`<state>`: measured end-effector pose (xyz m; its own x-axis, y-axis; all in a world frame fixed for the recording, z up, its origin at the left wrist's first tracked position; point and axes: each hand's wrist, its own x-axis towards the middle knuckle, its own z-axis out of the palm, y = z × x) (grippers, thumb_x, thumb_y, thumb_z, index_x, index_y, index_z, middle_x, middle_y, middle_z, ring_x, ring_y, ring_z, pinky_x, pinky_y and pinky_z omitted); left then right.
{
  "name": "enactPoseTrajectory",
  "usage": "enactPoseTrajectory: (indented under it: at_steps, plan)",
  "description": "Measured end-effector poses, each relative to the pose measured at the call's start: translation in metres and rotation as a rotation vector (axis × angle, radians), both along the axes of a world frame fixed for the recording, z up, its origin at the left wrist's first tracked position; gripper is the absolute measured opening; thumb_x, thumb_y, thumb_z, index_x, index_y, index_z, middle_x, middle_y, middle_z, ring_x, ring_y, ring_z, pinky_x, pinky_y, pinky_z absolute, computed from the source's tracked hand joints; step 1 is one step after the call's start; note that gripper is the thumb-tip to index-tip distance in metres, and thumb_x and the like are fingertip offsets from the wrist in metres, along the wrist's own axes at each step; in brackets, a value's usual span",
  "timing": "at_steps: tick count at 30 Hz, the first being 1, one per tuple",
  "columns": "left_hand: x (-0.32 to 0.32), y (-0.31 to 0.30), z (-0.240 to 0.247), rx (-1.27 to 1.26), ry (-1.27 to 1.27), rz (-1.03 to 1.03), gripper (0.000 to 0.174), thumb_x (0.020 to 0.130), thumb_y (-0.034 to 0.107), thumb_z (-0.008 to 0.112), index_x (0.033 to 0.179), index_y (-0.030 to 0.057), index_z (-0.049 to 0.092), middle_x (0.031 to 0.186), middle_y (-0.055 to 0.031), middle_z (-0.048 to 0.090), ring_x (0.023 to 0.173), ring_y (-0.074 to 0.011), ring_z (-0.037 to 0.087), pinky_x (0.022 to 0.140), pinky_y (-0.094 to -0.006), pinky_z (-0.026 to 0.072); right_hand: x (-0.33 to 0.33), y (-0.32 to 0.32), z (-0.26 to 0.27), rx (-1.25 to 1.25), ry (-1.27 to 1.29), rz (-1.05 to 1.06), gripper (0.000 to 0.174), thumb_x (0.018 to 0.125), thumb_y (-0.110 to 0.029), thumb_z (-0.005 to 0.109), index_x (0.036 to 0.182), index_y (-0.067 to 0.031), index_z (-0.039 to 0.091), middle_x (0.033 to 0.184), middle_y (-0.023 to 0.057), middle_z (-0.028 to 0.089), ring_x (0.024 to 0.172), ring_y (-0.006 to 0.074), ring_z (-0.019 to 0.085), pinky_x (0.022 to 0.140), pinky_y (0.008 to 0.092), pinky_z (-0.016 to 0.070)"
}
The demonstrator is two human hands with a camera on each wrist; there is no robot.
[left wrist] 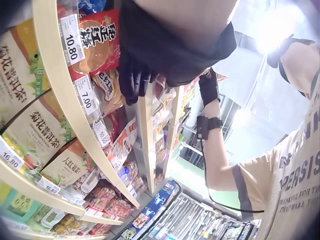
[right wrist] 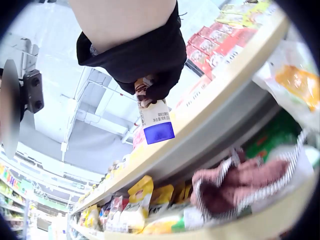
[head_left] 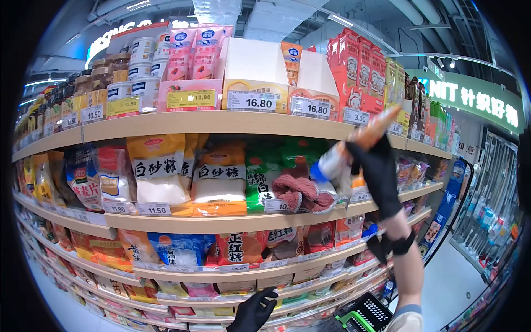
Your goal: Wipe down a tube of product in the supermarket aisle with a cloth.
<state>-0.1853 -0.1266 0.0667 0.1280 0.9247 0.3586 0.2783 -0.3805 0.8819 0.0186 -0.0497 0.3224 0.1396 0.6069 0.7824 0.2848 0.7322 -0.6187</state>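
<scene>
The right hand [head_left: 376, 171], in a black glove, grips a squeeze tube [head_left: 357, 144] with a blue cap, raised before the upper shelf edge. In the right wrist view the fingers of that hand [right wrist: 150, 65] curl round the tube [right wrist: 157, 120], its blue end downward. A pink cloth [head_left: 303, 191] with striped edging lies on the shelf below it. The gloved left hand [head_left: 255, 311] is low before the bottom shelves, holding nothing visible, fingers loosely bent; the left wrist view shows this hand [left wrist: 145, 65] beside the shelf edges.
Shelves [head_left: 221, 123] carry boxed pink tubes [head_left: 204, 61], two white-backed display boxes, jars and red packets [head_left: 354, 66]. Sugar bags [head_left: 160, 166] stand on the tier below. A black basket [head_left: 365, 315] with a green handle is at the lower right. A rack of hanging goods [head_left: 487, 193] stands beyond.
</scene>
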Motion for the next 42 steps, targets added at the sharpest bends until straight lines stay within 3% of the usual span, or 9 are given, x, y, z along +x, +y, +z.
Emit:
enactPoseTrajectory:
  at_steps: [3, 11, 22, 24, 25, 28, 30, 32, 42]
  plan:
    - [-0.002, -0.001, -0.014, 0.054, -0.026, -0.056, 0.032, 0.08, 0.013, 0.06, 0.111, 0.0081, 0.053, 0.09, -0.0078, 0.062, 0.069, -0.0133, 0.058, 0.06, -0.0246, 0.0449, 0.009, 0.023, 0.065, 0.255, -0.112, -0.007, 0.037, 0.072, -0.024, 0.069, 0.095, -0.0022, 0.049, 0.075, 0.0046, 0.059, 0.055, 0.0086, 0.055, 0.046, 0.0215, 0.0433]
    - [0.001, -0.009, -0.036, 0.226, -0.057, -0.074, 0.022, 0.081, 0.012, 0.06, 0.103, 0.0078, 0.059, 0.083, -0.0103, 0.06, 0.061, -0.0137, 0.052, 0.056, -0.0257, 0.0423, -0.013, 0.075, 0.17, 0.465, -0.199, -0.066, 0.038, 0.071, -0.031, 0.067, 0.087, 0.0005, 0.053, 0.072, 0.0081, 0.062, 0.053, 0.0113, 0.058, 0.047, 0.0235, 0.0463]
    - [-0.02, -0.012, -0.033, 0.09, -0.121, -0.019, 0.023, 0.081, 0.009, 0.059, 0.104, 0.005, 0.058, 0.087, -0.0119, 0.063, 0.075, -0.0162, 0.061, 0.062, -0.026, 0.0455, -0.037, 0.111, 0.203, 0.126, -0.442, -0.372, 0.045, 0.071, -0.036, 0.068, 0.08, 0.0056, 0.054, 0.064, 0.0129, 0.06, 0.049, 0.0166, 0.06, 0.044, 0.0268, 0.0454]
    - [-0.022, -0.013, -0.031, 0.124, -0.091, -0.018, 0.023, 0.082, 0.008, 0.058, 0.104, 0.0039, 0.057, 0.088, -0.0116, 0.063, 0.077, -0.0169, 0.061, 0.064, -0.0258, 0.0457, -0.023, 0.146, 0.212, 0.172, -0.85, -0.569, 0.044, 0.07, -0.037, 0.068, 0.074, 0.0059, 0.059, 0.062, 0.0137, 0.061, 0.047, 0.0174, 0.06, 0.044, 0.0271, 0.0465]
    - [-0.023, -0.013, -0.03, 0.135, -0.081, -0.014, 0.023, 0.082, 0.007, 0.057, 0.105, 0.003, 0.057, 0.088, -0.0111, 0.063, 0.078, -0.016, 0.061, 0.066, -0.0254, 0.0456, -0.026, 0.151, 0.214, 0.026, -1.09, -0.794, 0.036, 0.067, -0.027, 0.068, 0.102, -0.0326, 0.06, 0.091, 0.0051, 0.061, 0.081, 0.0226, 0.062, 0.069, 0.0326, 0.0503]
    - [-0.024, -0.011, -0.03, 0.115, -0.121, -0.028, 0.023, 0.083, 0.006, 0.056, 0.105, 0.0028, 0.056, 0.087, -0.0105, 0.063, 0.077, -0.0148, 0.06, 0.065, -0.0251, 0.0455, -0.027, 0.159, 0.21, -0.044, -1.027, -0.677, 0.043, 0.065, -0.027, 0.07, 0.105, -0.0342, 0.058, 0.089, 0.0046, 0.062, 0.08, 0.0231, 0.062, 0.07, 0.0331, 0.0503]
    - [-0.023, -0.009, -0.031, 0.104, -0.123, -0.036, 0.023, 0.083, 0.006, 0.056, 0.106, 0.0028, 0.056, 0.086, -0.0101, 0.063, 0.077, -0.0144, 0.06, 0.065, -0.0251, 0.0455, -0.029, 0.156, 0.207, -0.005, -1.066, -0.671, 0.039, 0.066, -0.03, 0.069, 0.104, -0.0227, 0.061, 0.089, 0.0063, 0.063, 0.076, 0.0225, 0.063, 0.068, 0.0321, 0.0509]
    - [-0.022, -0.007, -0.034, 0.088, -0.121, -0.047, 0.023, 0.083, 0.006, 0.055, 0.106, 0.0029, 0.056, 0.085, -0.0097, 0.063, 0.077, -0.0139, 0.06, 0.065, -0.025, 0.0454, -0.036, 0.151, 0.203, -0.05, -0.824, -0.455, 0.04, 0.068, -0.032, 0.07, 0.082, 0.0043, 0.062, 0.076, 0.0144, 0.064, 0.066, 0.0221, 0.064, 0.06, 0.0291, 0.0514]
    - [-0.011, 0.004, -0.043, 0.018, -0.156, -0.066, 0.024, 0.084, 0.008, 0.055, 0.108, 0.0033, 0.055, 0.084, -0.0085, 0.063, 0.072, -0.0121, 0.059, 0.063, -0.024, 0.0452, -0.027, 0.178, 0.188, -0.024, -0.997, -0.557, 0.042, 0.076, -0.043, 0.056, 0.096, -0.0069, 0.063, 0.095, 0.0147, 0.062, 0.085, 0.0265, 0.06, 0.074, 0.0321, 0.0449]
